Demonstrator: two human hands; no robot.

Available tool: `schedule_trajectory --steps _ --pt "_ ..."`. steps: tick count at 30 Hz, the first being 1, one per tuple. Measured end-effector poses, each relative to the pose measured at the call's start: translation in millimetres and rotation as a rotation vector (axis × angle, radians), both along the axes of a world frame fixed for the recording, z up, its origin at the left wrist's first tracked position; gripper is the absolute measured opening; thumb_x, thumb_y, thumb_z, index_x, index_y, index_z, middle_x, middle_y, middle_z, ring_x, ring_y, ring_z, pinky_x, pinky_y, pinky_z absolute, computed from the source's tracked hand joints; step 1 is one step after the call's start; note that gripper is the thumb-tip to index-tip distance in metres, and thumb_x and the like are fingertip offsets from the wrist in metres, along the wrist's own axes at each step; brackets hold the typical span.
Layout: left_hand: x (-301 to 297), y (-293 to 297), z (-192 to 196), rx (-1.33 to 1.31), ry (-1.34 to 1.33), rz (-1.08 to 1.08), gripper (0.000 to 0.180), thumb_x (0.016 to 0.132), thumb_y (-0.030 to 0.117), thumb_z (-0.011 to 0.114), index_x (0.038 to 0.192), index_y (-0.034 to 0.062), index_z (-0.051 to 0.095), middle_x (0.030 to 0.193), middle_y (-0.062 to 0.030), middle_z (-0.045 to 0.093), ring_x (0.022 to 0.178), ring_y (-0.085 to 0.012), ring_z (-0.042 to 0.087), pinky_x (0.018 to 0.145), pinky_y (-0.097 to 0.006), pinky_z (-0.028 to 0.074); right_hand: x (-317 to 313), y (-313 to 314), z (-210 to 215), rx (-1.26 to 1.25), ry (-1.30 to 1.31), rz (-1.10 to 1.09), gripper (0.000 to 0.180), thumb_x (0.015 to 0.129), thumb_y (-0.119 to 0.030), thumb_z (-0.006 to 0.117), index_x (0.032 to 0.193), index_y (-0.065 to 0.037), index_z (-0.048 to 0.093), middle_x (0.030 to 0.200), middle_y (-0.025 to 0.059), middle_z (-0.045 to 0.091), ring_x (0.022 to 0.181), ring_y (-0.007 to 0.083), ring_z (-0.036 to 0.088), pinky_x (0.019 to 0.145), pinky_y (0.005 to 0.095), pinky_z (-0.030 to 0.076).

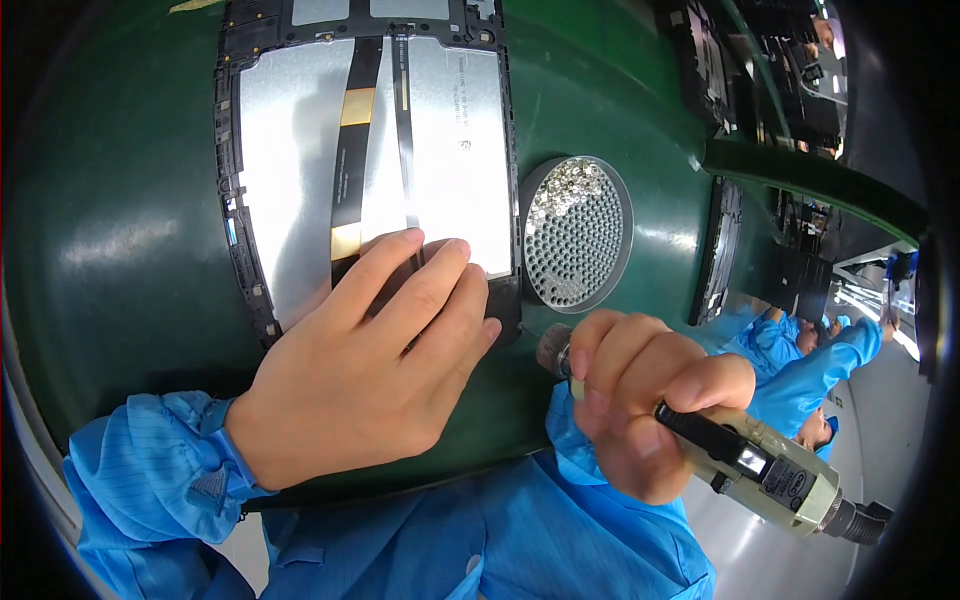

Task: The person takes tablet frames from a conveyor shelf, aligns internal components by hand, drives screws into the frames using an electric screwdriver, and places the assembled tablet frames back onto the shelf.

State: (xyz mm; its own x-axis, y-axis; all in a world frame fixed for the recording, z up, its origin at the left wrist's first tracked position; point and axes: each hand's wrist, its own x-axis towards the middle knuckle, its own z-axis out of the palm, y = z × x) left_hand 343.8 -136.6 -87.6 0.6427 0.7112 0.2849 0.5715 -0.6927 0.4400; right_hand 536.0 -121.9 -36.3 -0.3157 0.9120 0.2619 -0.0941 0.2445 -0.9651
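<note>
A tablet chassis [455, 150] with a silver metal back and black frame lies on the green work mat. Two dark flat ribbon cables [351, 165] with gold patches run down it. My left hand [370, 360] rests over its near end, fingers spread and laid flat on the panel; the part underneath is hidden. In my right hand [650, 400] is a beige electric screwdriver [775, 480] with a black lever, gripped in my closed fingers. Its knurled nose points left toward the chassis's near right corner. Beside the chassis stands a round screw tray [575, 235] with small silver screws in its upper part.
Green matting [110, 200] covers the bench. Another dark frame part [716, 250] stands to the right of the screw tray, near a green rail [815, 190]. Farther right, people in blue work coats [825, 370] sit along the line.
</note>
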Motion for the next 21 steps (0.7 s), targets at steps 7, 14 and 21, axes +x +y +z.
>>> schedule_trajectory --steps 7,14,21 --pt "0.0 3.5 0.1 0.021 -0.004 -0.014 0.026 0.074 0.011 0.063 0.098 0.0039 0.069 0.11 -0.0174 0.059 0.112 -0.0327 0.052 0.099 -0.047 0.04 -1.6 2.4 -3.2 0.041 0.0 0.007 0.027 0.078 -0.009 0.06 0.1 -0.007 0.044 0.062 0.0037 0.046 0.057 0.0174 0.048 0.057 0.0347 0.041" --pt "-1.4 3.4 -0.2 0.022 -0.037 -0.025 0.026 0.073 0.011 0.062 0.097 0.0039 0.069 0.109 -0.0182 0.058 0.111 -0.0333 0.053 0.099 -0.048 0.04 17.4 5.8 -7.2 0.075 0.149 -0.178 0.035 0.077 -0.005 0.058 0.109 -0.007 0.047 0.064 0.0076 0.049 0.058 0.0205 0.048 0.056 0.0373 0.041" --pt "0.6 2.7 -0.9 0.017 -0.025 -0.021 0.028 0.071 0.008 0.063 0.098 0.0056 0.068 0.108 -0.0184 0.059 0.111 -0.0337 0.053 0.099 -0.049 0.04 35.1 17.7 -21.9 0.083 0.147 -0.319 0.035 0.076 -0.002 0.057 0.11 -0.003 0.047 0.063 0.0097 0.049 0.06 0.0211 0.048 0.061 0.0392 0.042"
